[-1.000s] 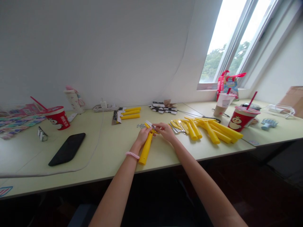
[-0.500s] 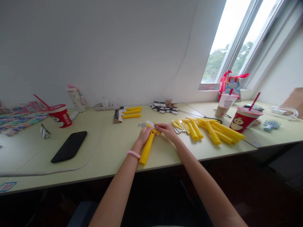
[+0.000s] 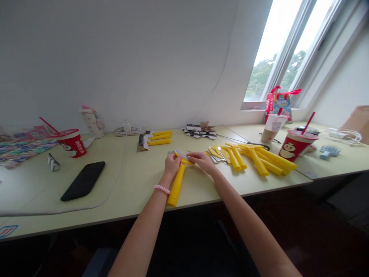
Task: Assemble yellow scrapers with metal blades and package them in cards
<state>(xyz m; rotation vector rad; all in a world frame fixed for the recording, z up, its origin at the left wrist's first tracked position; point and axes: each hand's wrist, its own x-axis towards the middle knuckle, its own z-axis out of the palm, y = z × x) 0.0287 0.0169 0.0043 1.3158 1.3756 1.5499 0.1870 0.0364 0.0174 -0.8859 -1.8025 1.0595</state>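
A yellow scraper [image 3: 177,184] lies near the table's front edge, its handle pointing toward me. A flat metal blade [image 3: 182,154] sits at its head. My left hand [image 3: 172,164] is closed round the left side of the head. The fingers of my right hand [image 3: 201,159] pinch the right end of the blade. Small metal screws [image 3: 170,152] lie just beyond my left hand, partly hidden by it. To the right of my right hand are loose yellow head pieces and metal blades [image 3: 218,154], then several yellow scraper handles [image 3: 258,161] in a pile.
Carded yellow scrapers [image 3: 158,138] and a stack of black-and-white cards [image 3: 198,130] lie at the back. A black phone [image 3: 83,181] and a red cup [image 3: 72,144] stand left. Another red cup [image 3: 294,146] and a clear cup [image 3: 272,129] are at right.
The scraper's handle end has shifted slightly left and toward me. More of the blade shows between my hands, and my right fingers lie flatter along its right end.
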